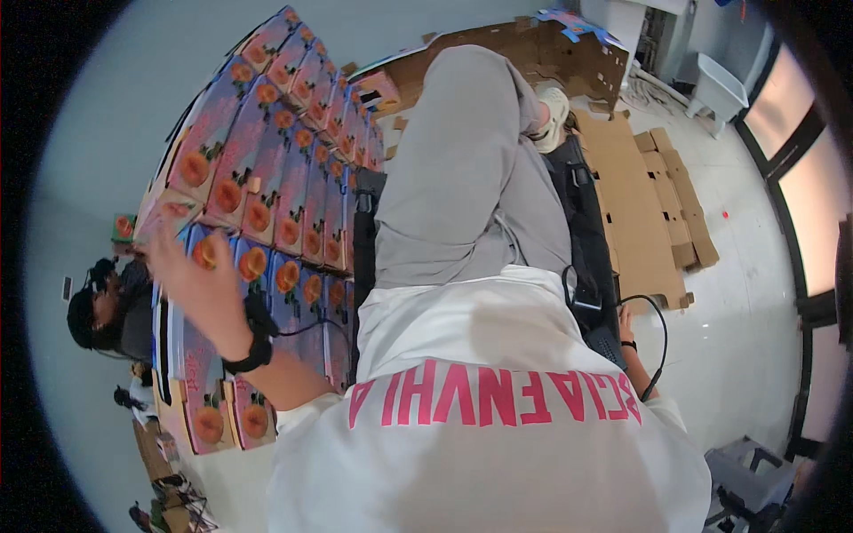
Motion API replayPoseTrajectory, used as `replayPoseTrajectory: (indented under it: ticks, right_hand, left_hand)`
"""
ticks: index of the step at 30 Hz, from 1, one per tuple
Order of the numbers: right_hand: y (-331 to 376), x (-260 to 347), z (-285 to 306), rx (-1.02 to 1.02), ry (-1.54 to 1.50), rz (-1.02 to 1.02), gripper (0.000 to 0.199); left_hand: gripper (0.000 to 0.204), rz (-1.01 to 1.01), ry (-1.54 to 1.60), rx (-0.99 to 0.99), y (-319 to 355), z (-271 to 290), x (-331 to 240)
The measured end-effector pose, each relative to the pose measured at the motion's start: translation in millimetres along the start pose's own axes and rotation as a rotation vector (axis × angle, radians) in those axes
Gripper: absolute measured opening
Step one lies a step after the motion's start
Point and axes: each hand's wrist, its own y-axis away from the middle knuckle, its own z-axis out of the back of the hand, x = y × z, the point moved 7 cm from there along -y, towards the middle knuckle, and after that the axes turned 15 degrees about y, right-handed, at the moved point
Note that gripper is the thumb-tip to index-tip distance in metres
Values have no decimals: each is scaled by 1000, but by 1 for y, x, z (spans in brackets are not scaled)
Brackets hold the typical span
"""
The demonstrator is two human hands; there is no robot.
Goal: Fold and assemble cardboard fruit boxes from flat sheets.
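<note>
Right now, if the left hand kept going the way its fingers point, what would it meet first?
The left hand is raised against the stack of purple printed boxes. Its fingers point up along that stack, so it would likely meet those boxes first, though depth is unclear.

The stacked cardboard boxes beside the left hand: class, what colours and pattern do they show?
Blue-purple stacked cardboard boxes with orange fruit pictures, clearest in the head view.

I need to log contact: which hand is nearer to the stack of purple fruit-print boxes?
Left. The left hand is raised against the stack of purple fruit-print boxes, overlapping their front edge. The right hand rests low beside the black seat, far from them.
</note>
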Motion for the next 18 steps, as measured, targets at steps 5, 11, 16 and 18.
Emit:
replayPoseTrajectory:
  ticks: [5,11,16,18]
  right_hand:
    - [-42,1,-20,-40,161,28,73]
    - [-77,9,-65,-59,122,-78,72]
    - [-45,24,-33,-21,219,-41,79]
    - [-24,22,-18,33,28,-36,83]
  left_hand:
    - [87,528,-656,226,40,79,119]
    - [103,855,-422,694,101,55,228]
    - [104,617,-305,501,91,83,197]
    - [100,613,-220,392,77,106,167]
